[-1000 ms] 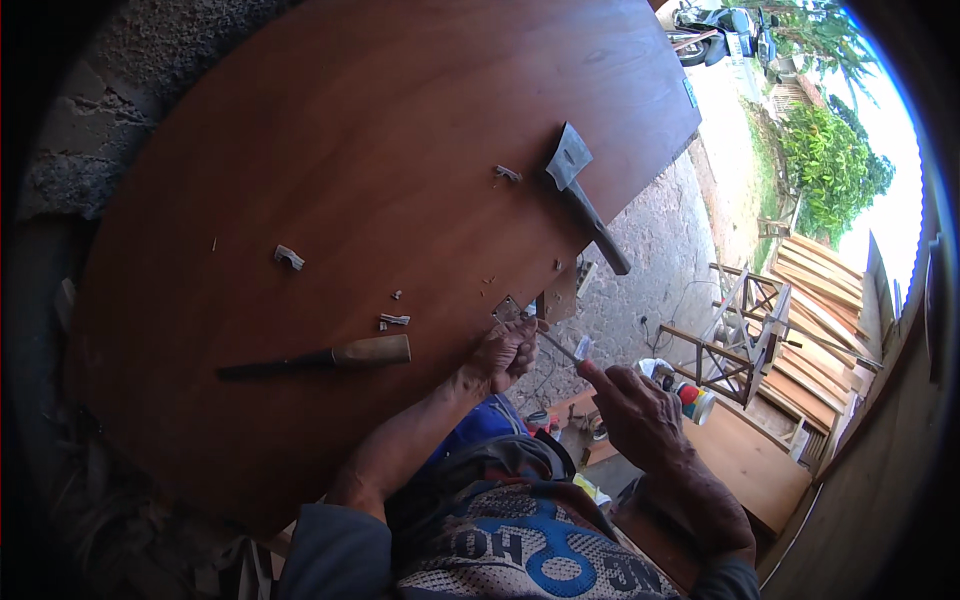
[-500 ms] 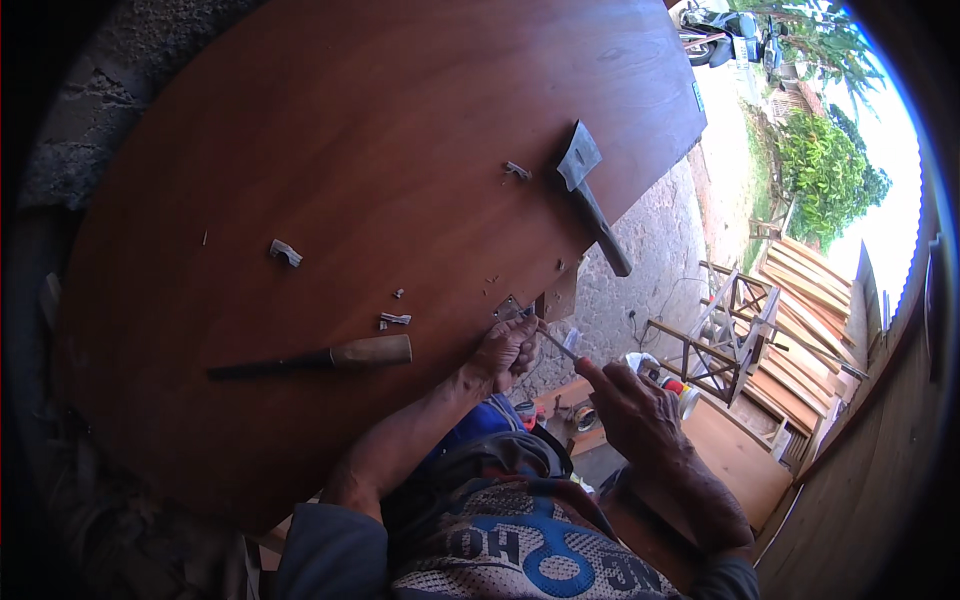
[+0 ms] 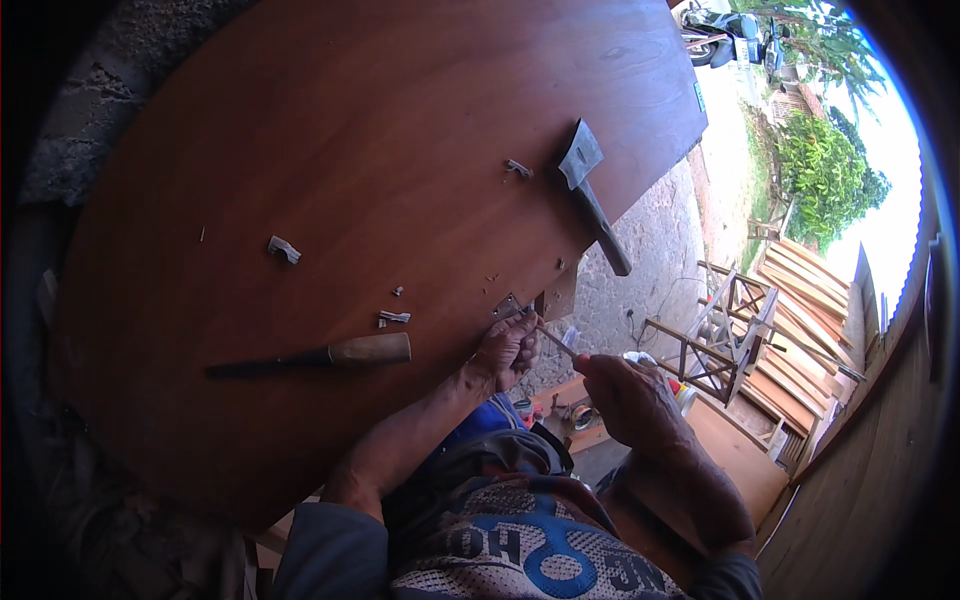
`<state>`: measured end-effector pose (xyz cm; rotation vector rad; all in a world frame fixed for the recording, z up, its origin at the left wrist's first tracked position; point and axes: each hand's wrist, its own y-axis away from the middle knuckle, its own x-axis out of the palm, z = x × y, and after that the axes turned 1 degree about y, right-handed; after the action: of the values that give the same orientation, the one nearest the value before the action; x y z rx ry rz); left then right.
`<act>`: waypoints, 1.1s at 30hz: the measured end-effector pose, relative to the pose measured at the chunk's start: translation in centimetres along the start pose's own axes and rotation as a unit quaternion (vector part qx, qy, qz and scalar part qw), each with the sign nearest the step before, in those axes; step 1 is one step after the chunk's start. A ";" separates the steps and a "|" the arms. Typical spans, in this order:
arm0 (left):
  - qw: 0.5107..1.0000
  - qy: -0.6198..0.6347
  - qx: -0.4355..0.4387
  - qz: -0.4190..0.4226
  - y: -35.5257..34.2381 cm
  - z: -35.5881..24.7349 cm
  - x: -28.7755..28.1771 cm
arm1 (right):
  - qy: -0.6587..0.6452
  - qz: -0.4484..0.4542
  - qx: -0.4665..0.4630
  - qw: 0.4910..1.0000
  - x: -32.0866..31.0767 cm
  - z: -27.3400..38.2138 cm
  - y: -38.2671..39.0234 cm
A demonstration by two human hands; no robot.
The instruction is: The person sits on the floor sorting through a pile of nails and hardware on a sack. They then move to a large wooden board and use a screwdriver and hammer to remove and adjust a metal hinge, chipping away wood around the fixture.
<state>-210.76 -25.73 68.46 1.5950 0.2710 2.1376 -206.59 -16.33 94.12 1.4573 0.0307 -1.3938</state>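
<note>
My left hand is closed at the edge of a brown wooden panel, fingertips pinched beside a small metal hinge plate and the screwdriver tip; what they hold is too small to tell. My right hand is wrapped round the screwdriver, whose thin shaft slants up-left toward the hinge. A hatchet with a dark handle lies on the panel's upper right. A chisel with a wooden handle lies left of my left hand. Small metal fittings are scattered on the panel.
At the right are a wooden frame, stacked boards and a flat wooden board. Paved ground shows beyond the panel edge. A parked motorbike stands at the top right. A rough block wall borders the left.
My right hand has turned slightly on the screwdriver, covering more of its red handle. My left hand stays at the hinge. The view has shifted slightly since a second ago.
</note>
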 end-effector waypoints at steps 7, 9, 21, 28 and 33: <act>0.999 0.019 0.016 -0.029 -0.5 0.3 0.3 | 0.106 0.016 -0.028 0.994 -0.3 0.5 1.1; 0.999 0.034 0.014 -0.016 -0.6 0.4 0.3 | 0.066 -0.026 -0.046 0.996 -0.7 1.3 0.5; 0.998 0.059 0.021 -0.017 -0.4 0.2 0.5 | 0.017 -0.054 0.029 0.998 -1.6 1.5 -1.0; 1.000 0.025 0.018 -0.007 -0.3 0.1 0.2 | 0.103 0.000 -0.015 0.995 -1.7 1.3 -0.5; 1.000 0.020 0.020 -0.009 -0.3 0.3 0.3 | 0.082 0.045 0.053 0.994 -1.9 1.3 -1.2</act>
<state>-210.51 -25.34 68.68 1.5666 0.3414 2.1665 -208.89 -15.53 95.06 1.6391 -0.0043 -1.2157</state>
